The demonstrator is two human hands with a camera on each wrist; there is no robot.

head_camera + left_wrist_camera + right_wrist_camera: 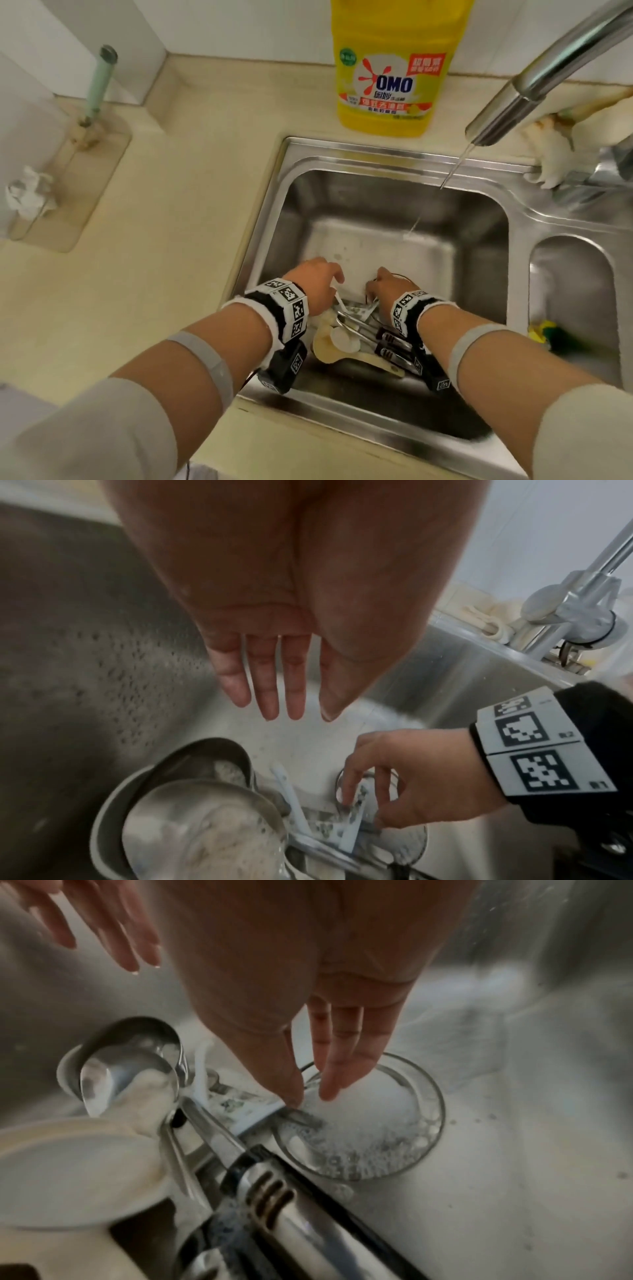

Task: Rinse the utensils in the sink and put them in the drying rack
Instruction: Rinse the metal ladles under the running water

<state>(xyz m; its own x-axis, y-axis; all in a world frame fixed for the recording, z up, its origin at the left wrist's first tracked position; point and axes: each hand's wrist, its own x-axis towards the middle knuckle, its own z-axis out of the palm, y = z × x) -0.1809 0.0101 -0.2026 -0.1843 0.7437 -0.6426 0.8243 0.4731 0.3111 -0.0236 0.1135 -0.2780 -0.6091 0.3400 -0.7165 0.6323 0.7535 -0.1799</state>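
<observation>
Soapy utensils lie heaped at the near side of the steel sink (294, 161): metal spoons (205, 764) (137, 1047), a cream ladle (329, 349), black-handled metal tools (394, 346) (274, 1191). My left hand (329, 284) (277, 696) hovers over the spoons, fingers straight, holding nothing. My right hand (375, 286) (363, 810) (311, 1096) pinches a white patterned utensil (352, 829) (240, 1107) between thumb and forefinger, at the rim of the foam-filled drain (377, 1123).
The faucet (534, 82) runs a thin stream (452, 171) into the far part of the sink. A yellow detergent bottle (390, 68) stands behind it. At the right, a small second basin (575, 267) holds a yellow-green sponge (544, 334). A tray (68, 205) with a green-handled brush (99, 82) sits left.
</observation>
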